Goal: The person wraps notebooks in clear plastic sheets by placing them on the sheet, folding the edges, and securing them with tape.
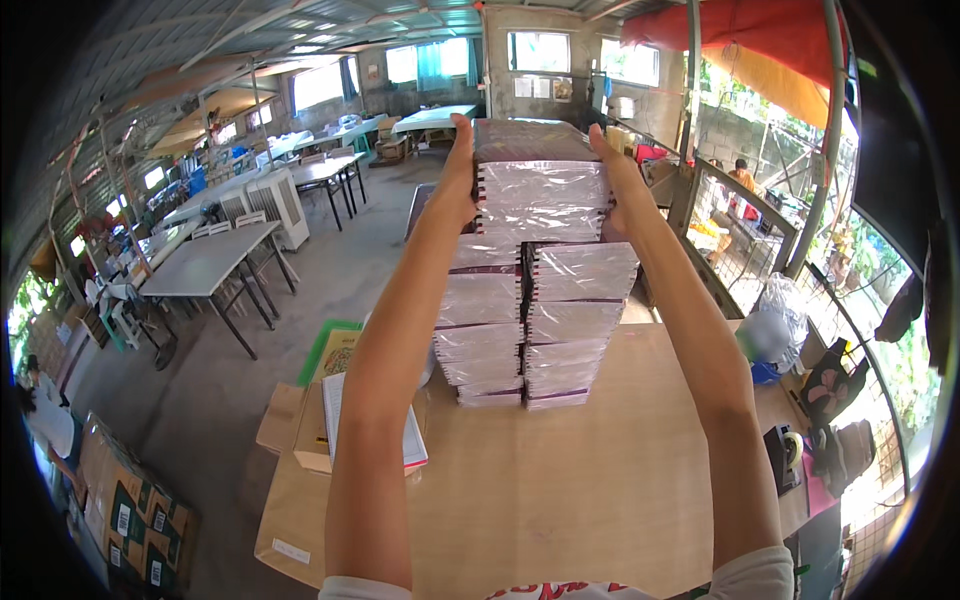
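Note:
My left hand (461,170) and my right hand (616,172) press against opposite sides of a bundle of plastic-wrapped notebooks (542,188), thumbs pointing up. It has a dark top cover and dark binding notches along its edges. This bundle sits at the top of a tall double stack, straddling both columns. Below it, the left column (478,300) and right column (575,300) hold several more wrapped bundles, with a dark gap between them. The stack stands on the far part of a wooden table (540,490). Most of my fingers are hidden behind the bundle's sides.
Cardboard boxes (310,425) and a white notebook (408,440) lie at the table's left. On the right are a tape dispenser (785,455) and a clear plastic bag (780,310). Grey tables (210,262) stand farther left. People appear at the far left and beyond the right-hand mesh.

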Demonstrator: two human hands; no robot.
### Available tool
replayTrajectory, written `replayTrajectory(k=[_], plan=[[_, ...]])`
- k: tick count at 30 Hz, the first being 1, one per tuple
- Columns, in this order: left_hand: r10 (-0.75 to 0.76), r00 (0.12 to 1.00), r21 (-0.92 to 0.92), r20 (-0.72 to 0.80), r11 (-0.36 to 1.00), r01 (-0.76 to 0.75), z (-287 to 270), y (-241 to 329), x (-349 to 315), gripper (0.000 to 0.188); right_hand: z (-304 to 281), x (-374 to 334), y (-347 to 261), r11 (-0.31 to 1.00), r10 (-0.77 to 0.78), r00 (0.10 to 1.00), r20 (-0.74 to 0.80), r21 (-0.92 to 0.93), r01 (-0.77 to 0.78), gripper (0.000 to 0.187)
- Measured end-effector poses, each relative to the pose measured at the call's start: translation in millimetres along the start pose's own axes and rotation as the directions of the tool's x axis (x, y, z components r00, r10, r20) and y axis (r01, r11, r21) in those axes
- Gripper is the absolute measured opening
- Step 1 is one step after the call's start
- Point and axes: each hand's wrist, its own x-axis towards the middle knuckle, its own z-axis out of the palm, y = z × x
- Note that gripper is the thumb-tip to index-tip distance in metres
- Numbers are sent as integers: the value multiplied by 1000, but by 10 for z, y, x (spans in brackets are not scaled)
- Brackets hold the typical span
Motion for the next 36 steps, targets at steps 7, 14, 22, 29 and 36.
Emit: replayTrajectory(k=[7,14,22,29,36], plan=[[99,898,475,-428,870,130,-1193,-168,-117,122,-757,110,610,987,-158,981,111,26,156,97],[-135,960,225,-247,955,192,-1378,-427,-128,108,-801,-105,1095,952,-46,969,241,306,-30,96],[-277,925,24,-260,956,293,-1544,-607,322,96,-772,-208,1153,934,-58,994,95,358,20,99],[-173,947,139,-269,966,216,-1167,-608,124,95,-951,72,1114,903,-56,983,177,428,-25,105],[-148,968,12,-205,988,154,-1315,-695,-289,103,-876,-32,1254,908,-113,978,173,417,31,102]])
